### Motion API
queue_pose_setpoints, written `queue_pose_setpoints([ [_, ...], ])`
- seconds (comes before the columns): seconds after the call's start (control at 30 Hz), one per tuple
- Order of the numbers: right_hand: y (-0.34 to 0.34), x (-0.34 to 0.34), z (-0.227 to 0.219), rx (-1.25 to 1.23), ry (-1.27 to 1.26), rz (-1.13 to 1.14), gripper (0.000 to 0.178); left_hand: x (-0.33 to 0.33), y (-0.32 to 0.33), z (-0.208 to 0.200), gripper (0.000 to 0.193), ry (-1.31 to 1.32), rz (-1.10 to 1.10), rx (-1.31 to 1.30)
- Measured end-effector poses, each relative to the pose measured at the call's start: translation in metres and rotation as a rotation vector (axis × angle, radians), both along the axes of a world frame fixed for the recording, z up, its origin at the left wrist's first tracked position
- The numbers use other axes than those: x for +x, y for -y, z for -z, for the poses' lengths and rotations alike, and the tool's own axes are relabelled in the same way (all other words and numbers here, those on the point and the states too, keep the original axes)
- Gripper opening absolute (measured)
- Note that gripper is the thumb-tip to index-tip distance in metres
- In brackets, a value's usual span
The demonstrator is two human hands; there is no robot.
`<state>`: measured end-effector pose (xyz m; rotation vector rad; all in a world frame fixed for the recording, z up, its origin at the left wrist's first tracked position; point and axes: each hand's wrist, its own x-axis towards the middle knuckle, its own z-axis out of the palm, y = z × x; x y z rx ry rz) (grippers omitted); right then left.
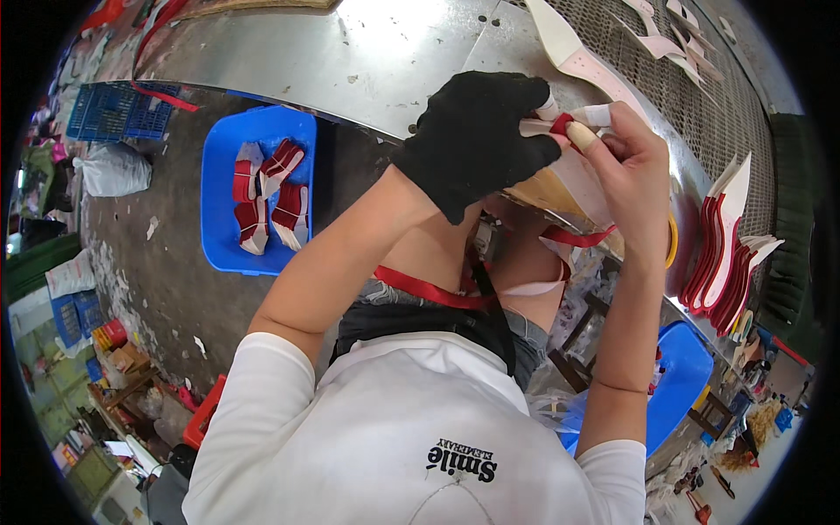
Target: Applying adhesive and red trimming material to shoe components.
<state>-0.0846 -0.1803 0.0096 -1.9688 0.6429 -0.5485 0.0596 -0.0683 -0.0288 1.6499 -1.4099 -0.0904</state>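
Observation:
My left hand [477,144], in a black glove, is closed over the end of a red-and-white strip [563,123] above the metal table's near edge. Opposite it, my bare right hand [632,157], with pale coverings on some fingertips, pinches the same piece between thumb and fingers. The spot where they meet is partly hidden by the fingers. A long red band [429,289] lies across my lap and loops up below my right hand. Beyond both hands, a long curved white-and-pink piece [582,66] rests on the table.
A metal table [350,57] spans the far side, with a mesh surface [713,105] at right. Stacked red-and-white curved pieces [722,241] stand at its right edge. A blue bin [213,210] at left holds tied bundles [252,223]; another blue bin [687,376] sits low right.

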Motion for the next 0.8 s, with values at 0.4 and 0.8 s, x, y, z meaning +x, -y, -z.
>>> queue_pose_setpoints([
  [0.4, 0.000, -0.003, -0.003, -0.221, -0.077, 0.007, 0.014, -0.013, -0.003, -0.008, 0.026, 0.359, -0.075, -0.053],
  [0.8, 0.000, -0.041, 0.009, 0.137, -0.019, 0.126, 0.012, -0.005, 0.009, -0.007, 0.022, 0.333, 0.048, -0.053],
])
